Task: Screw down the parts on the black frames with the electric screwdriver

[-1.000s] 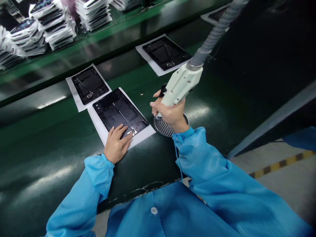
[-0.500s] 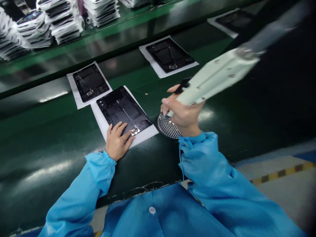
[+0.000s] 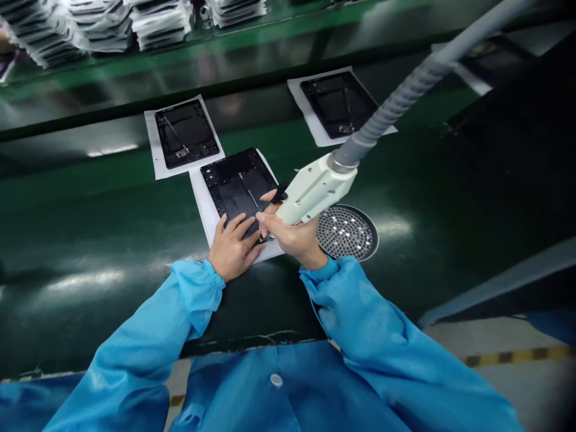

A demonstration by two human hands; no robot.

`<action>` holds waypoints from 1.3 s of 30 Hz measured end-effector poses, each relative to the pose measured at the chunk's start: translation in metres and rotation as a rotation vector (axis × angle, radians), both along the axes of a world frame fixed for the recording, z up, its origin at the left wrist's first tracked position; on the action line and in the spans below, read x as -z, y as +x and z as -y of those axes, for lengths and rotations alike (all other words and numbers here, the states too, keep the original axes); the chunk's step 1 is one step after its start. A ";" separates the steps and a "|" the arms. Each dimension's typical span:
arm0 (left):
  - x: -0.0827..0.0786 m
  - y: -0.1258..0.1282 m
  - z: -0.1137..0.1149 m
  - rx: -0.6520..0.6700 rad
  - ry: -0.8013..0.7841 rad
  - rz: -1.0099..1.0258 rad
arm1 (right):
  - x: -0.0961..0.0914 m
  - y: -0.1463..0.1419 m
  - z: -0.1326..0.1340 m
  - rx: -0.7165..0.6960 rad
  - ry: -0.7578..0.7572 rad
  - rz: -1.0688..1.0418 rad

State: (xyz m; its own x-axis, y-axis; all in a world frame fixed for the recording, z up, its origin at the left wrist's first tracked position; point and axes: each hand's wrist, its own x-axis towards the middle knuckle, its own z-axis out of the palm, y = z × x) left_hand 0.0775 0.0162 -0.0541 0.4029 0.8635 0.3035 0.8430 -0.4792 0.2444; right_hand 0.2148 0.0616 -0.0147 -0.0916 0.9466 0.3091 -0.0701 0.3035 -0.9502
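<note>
My left hand (image 3: 236,247) lies with spread fingers on the lower edge of a black tablet back shell (image 3: 240,189), which rests on a white sheet (image 3: 203,201). My right hand (image 3: 294,237) is wrapped round a pale green electric screwdriver (image 3: 315,189) with a grey cable (image 3: 391,114) rising from its back end. The screwdriver slants down to the left, over the shell's lower right corner. Fingers of both hands hide most of its tip, so contact with a screw cannot be made out. Just right of my right hand sits a round tray with many holes (image 3: 348,231).
Two more tablet shells on white sheets, one at the back left (image 3: 186,135) and one at the back right (image 3: 339,103), lie on the green work surface (image 3: 112,228). Paper-layered stacks (image 3: 159,24) stand on the raised shelf behind. A dark shape (image 3: 517,174) fills the right side.
My right hand has brought the screwdriver left and down, from above the round tray to the shell's lower right corner. My left hand stays on the shell. The view has shifted.
</note>
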 end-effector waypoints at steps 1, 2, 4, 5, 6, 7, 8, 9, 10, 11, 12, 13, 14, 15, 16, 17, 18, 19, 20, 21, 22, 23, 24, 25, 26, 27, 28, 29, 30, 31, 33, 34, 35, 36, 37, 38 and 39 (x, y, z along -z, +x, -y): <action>-0.001 0.001 0.000 -0.002 -0.007 0.002 | 0.002 0.000 0.000 -0.005 -0.001 0.005; -0.001 0.001 0.000 -0.003 -0.014 0.003 | 0.003 0.000 0.000 -0.010 0.002 0.015; -0.002 0.001 0.000 0.000 -0.030 0.000 | 0.006 0.000 0.000 -0.018 0.018 0.040; -0.002 0.001 0.000 0.004 -0.036 -0.003 | 0.006 0.000 0.000 -0.020 0.026 0.053; -0.002 0.001 0.000 0.007 -0.042 -0.005 | 0.006 0.001 0.001 -0.026 0.030 0.065; -0.001 0.001 0.000 0.009 -0.045 -0.008 | 0.006 0.001 0.002 -0.036 0.032 0.075; -0.001 0.001 0.000 0.010 -0.045 -0.011 | 0.006 0.001 0.003 -0.051 0.030 0.086; -0.001 0.001 0.000 0.010 -0.044 -0.014 | 0.005 0.001 0.004 -0.067 0.026 0.097; -0.001 0.001 0.000 0.010 -0.042 -0.018 | 0.004 0.002 0.005 -0.083 0.024 0.108; 0.000 0.001 0.001 0.010 -0.041 -0.023 | 0.004 0.002 0.006 -0.098 0.021 0.119; 0.000 0.001 0.001 0.010 -0.042 -0.027 | 0.003 0.002 0.006 -0.108 0.018 0.126; 0.000 0.002 0.001 0.011 -0.045 -0.030 | 0.003 0.002 0.006 -0.112 0.017 0.129; 0.000 0.002 0.001 0.013 -0.051 -0.031 | 0.003 0.002 0.006 -0.111 0.020 0.126; 0.000 0.002 0.002 0.013 -0.056 -0.031 | 0.004 0.002 0.006 -0.106 0.029 0.117; 0.000 0.002 0.001 0.012 -0.059 -0.031 | 0.004 0.002 0.005 -0.099 0.038 0.099; 0.000 0.002 0.001 0.010 -0.060 -0.033 | 0.004 0.003 0.004 -0.092 0.050 0.075; 0.000 0.002 0.001 0.008 -0.058 -0.037 | 0.003 0.004 0.003 -0.084 0.060 0.049; 0.000 0.002 0.000 0.006 -0.054 -0.046 | 0.002 0.005 0.002 -0.073 0.068 0.023; 0.000 0.002 0.000 0.006 -0.047 -0.056 | 0.000 0.007 0.001 -0.056 0.076 0.002; 0.000 0.002 -0.001 0.010 -0.041 -0.067 | -0.002 0.010 0.000 -0.029 0.083 -0.017; 0.000 0.002 -0.001 0.017 -0.037 -0.079 | -0.005 0.013 -0.001 0.002 0.087 -0.029; -0.001 0.002 0.000 0.027 -0.034 -0.092 | -0.007 0.016 -0.002 0.036 0.092 -0.040; -0.001 0.002 0.001 0.036 -0.035 -0.104 | -0.009 0.020 -0.003 0.071 0.096 -0.048; -0.002 0.002 0.003 0.042 -0.037 -0.114 | -0.010 0.024 -0.004 0.100 0.099 -0.055; -0.002 0.002 0.006 0.046 -0.040 -0.123 | -0.011 0.028 -0.005 0.122 0.100 -0.060; -0.002 0.002 0.009 0.047 -0.041 -0.131 | -0.012 0.031 -0.006 0.135 0.104 -0.065; -0.002 0.000 0.012 0.048 -0.039 -0.134 | -0.011 0.034 -0.007 0.143 0.114 -0.072; -0.002 -0.002 0.016 0.057 -0.032 -0.132 | -0.011 0.036 -0.008 0.145 0.128 -0.080; -0.002 -0.005 0.019 0.073 -0.019 -0.119 | -0.011 0.038 -0.008 0.143 0.141 -0.084; -0.003 -0.010 0.022 0.084 -0.003 -0.091 | -0.011 0.039 -0.008 0.138 0.154 -0.086; -0.006 -0.025 0.024 0.035 0.035 0.022 | -0.012 0.039 -0.006 0.131 0.164 -0.088; -0.009 -0.034 0.024 -0.049 0.045 0.096 | -0.014 0.039 -0.005 0.125 0.158 -0.090; -0.014 -0.044 0.022 -0.169 0.036 0.169 | -0.016 0.039 -0.003 0.118 0.147 -0.091; -0.019 -0.052 0.021 -0.310 -0.002 0.229 | -0.018 0.038 -0.001 0.116 0.138 -0.094; -0.024 -0.059 0.018 -0.448 -0.070 0.264 | -0.020 0.038 0.000 0.117 0.132 -0.095; -0.030 -0.064 0.016 -0.566 -0.162 0.270 | -0.022 0.038 0.002 0.120 0.129 -0.088; -0.035 -0.066 0.014 -0.655 -0.263 0.249 | -0.024 0.039 0.004 0.124 0.130 -0.077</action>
